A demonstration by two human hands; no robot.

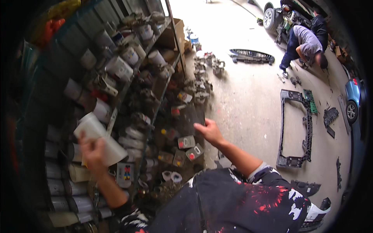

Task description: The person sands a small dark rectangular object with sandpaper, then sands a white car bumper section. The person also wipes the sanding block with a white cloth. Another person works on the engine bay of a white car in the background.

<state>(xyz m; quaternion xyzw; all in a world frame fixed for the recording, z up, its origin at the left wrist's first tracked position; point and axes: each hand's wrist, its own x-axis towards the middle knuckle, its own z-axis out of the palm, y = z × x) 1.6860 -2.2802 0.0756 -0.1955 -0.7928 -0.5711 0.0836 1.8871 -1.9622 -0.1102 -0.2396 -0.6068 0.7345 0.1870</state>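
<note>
One patterned shirt (pixel 241 198), black with red and white splashes, fills the six o'clock side, closest of all; two bare forearms leave it.

The left hand (pixel 93 152), toward eight o'clock, is blurred. Its fingers are bent against one pale cylinder (pixel 110 149), which leans with its upper end toward ten; the blur makes it hard to be sure whether they grip it or only touch it. The right hand (pixel 210 132), just off the middle toward four, has its fingers drawn close together, thumb toward nine, at the edge of one dark panel (pixel 189 119); I cannot tell if it is pinched.

One rack (pixel 121 93) stands from eight to eleven, crowded with tins too many to count. At seven, near the left forearm, is one labelled tin (pixel 125 174). At six, below the panel, lie four cans (pixel 186 142) with coloured caps or marks, and just below them two white rings (pixel 171 176) side by side. One carton (pixel 179 32) stands at twelve.

On the floor, one black grille (pixel 252 57) lies between one and two, and one black frame (pixel 294 161) at three, beside one green board (pixel 309 101). Two people (pixel 309 40) bend at two by one car (pixel 269 6); one blue car (pixel 351 90) shows at three.
</note>
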